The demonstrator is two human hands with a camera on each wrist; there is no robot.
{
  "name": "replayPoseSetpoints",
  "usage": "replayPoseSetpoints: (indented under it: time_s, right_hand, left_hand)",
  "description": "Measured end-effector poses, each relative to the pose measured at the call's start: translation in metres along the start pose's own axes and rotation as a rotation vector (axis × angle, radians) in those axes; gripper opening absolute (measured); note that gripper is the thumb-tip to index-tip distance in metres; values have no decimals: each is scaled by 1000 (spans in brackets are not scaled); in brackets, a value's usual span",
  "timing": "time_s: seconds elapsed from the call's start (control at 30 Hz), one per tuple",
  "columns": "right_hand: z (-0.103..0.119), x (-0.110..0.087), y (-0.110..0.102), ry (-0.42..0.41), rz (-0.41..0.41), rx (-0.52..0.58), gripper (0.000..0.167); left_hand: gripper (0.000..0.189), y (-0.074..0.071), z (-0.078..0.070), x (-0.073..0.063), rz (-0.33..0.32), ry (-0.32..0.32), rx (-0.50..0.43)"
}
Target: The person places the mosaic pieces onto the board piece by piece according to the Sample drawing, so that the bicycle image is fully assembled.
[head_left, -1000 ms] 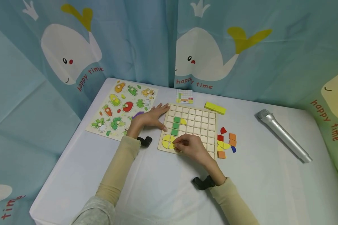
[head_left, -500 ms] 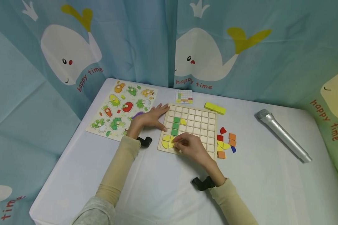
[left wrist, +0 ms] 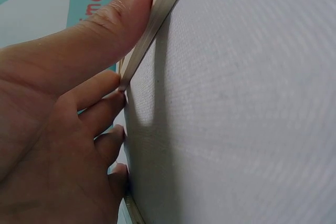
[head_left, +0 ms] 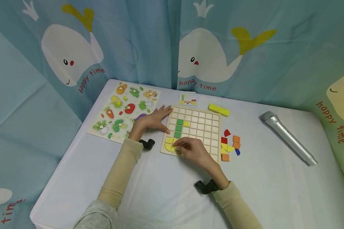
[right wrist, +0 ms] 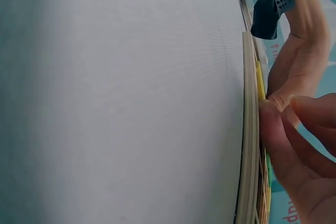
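The wooden grid board [head_left: 208, 128] lies on the table. Two rows of yellow quarter-circle tiles [head_left: 168, 140] fill its near left corner. My right hand [head_left: 196, 151] is over that corner with bent fingers. In the right wrist view its thumb [right wrist: 273, 121] touches the yellow tile's edge and the forefinger stands off from the thumb; whether anything is pinched I cannot tell. My left hand [head_left: 153, 120] rests with spread fingers along the board's left edge, thumb on the rim. Farther in are green square tiles [head_left: 179, 128] and one yellow quarter-circle tile [head_left: 186, 123].
Right of the board lie loose red, orange, yellow and blue tiles [head_left: 236, 139]. A pattern card [head_left: 187, 98] and a yellow block [head_left: 219, 110] are behind it. A vegetable puzzle board [head_left: 123, 117] lies to the left, a silver microphone [head_left: 289, 138] to the right.
The right fingertips have shifted slightly left over the yellow tiles. The left hand and the board have stayed put.
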State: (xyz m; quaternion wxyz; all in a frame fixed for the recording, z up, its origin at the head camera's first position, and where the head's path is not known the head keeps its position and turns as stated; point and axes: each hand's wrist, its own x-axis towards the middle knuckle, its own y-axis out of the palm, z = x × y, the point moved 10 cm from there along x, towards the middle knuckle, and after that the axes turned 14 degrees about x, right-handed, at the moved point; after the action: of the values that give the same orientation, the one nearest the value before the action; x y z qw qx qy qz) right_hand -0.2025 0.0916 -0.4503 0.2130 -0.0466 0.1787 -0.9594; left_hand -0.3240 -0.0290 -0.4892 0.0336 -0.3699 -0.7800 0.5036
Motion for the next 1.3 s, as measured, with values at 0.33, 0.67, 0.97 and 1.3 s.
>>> replayPoseSetpoints:
  time_s: [0.33, 0.67, 0.97, 1.3]
  right_hand:
    - [-6, -2, -5, 61, -40, 89, 17]
    - [-5, -9, -18, 22, -87, 53, 19]
    - [3, -22, -67, 1, -201, -132, 20]
    - [4, -41, -131, -21, -315, -240, 22]
  left_hand:
    - [110, 1, -3, 2, 3, -3, 16]
    - [111, 2, -3, 2, 17, -10, 8]
    - [112, 2, -2, 0, 25, 2, -5]
    - [112, 1, -1, 1, 11, -13, -15]
